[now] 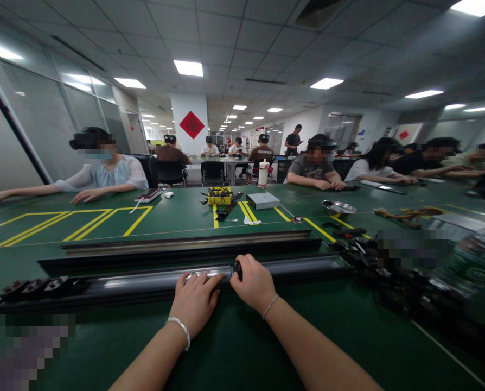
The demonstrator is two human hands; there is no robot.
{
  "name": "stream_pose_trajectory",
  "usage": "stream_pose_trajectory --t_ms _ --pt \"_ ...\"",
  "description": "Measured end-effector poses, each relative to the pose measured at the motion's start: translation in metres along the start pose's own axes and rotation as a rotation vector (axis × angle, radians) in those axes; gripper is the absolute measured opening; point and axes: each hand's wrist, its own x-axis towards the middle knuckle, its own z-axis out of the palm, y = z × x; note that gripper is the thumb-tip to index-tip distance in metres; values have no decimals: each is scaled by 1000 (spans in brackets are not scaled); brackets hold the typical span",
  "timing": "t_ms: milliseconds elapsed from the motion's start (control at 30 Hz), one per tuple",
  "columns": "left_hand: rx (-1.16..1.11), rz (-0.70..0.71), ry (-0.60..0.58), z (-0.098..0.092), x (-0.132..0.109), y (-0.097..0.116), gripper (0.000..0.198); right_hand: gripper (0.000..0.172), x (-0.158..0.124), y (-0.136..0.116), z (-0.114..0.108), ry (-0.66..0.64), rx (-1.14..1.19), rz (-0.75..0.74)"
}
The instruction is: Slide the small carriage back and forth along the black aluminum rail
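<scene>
A long black channel-shaped rail [140,283] with a shiny inner face lies across the green table before me. My left hand [196,301] rests on its middle with the fingers stretched out and holds nothing. Just to the right, my right hand [253,283] pinches a small black part [237,268] at the rail; its exact kind is partly hidden by my fingers. Several black pieces with brownish metal bits [34,288] sit in the rail's left end.
Behind the rail lies a second long rail [185,246]. A heap of black parts [368,255] and a plastic bottle [470,260] are on the right. Farther back are a metal bowl [339,207], a grey box [262,201] and a yellow box [220,195]. Other people sit around the table.
</scene>
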Motion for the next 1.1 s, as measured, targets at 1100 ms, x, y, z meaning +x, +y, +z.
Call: stream_pose_trajectory --t_ms 1100 --pt "8 -10 -44 -4 0 2 35 18 0 2 0 -5 -6 -7"
